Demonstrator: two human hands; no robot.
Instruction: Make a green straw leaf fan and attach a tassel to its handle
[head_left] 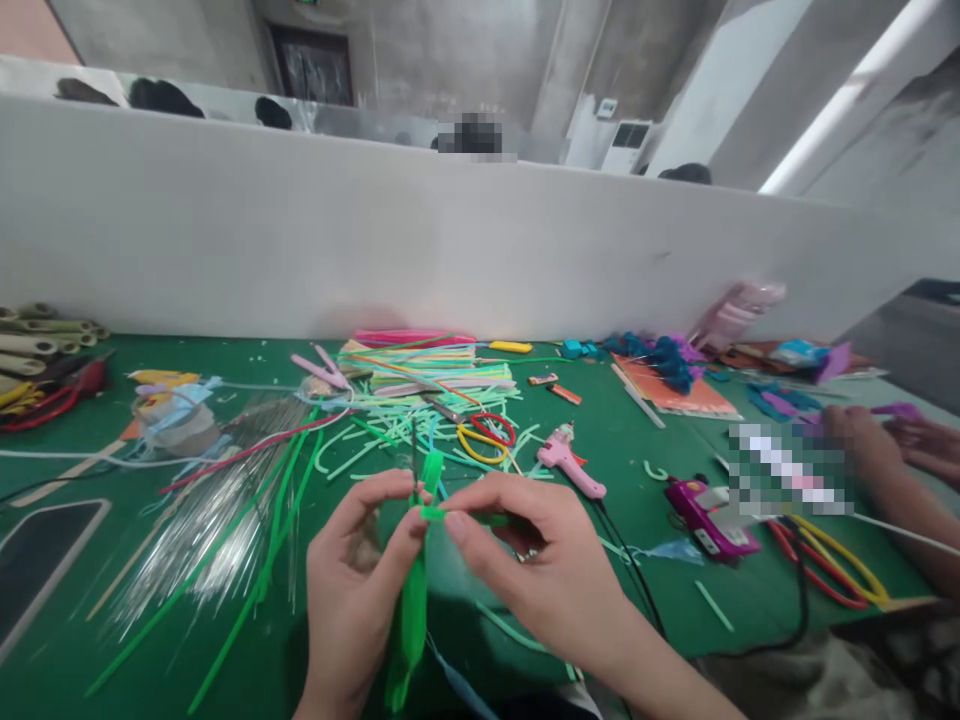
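My left hand (360, 580) is closed around a thin dark wire stem (413, 450) with a long green strip (412, 610) hanging down from it. My right hand (525, 560) pinches a short green strip (435, 513) against that stem, thumb and forefinger pressed together. Both hands hover just above the green table mat (675, 590), near its front edge. A pale translucent green piece lies under my right hand.
Loose green strips (270, 520), a bundle of silver wires (195, 530), coloured strip stacks (427, 365), red-and-yellow scissors (484, 435), a pink glue gun (570, 460) and a purple glue gun (705, 515) cover the mat. Another person's hands (892, 440) work at right. A white partition (450, 240) stands behind.
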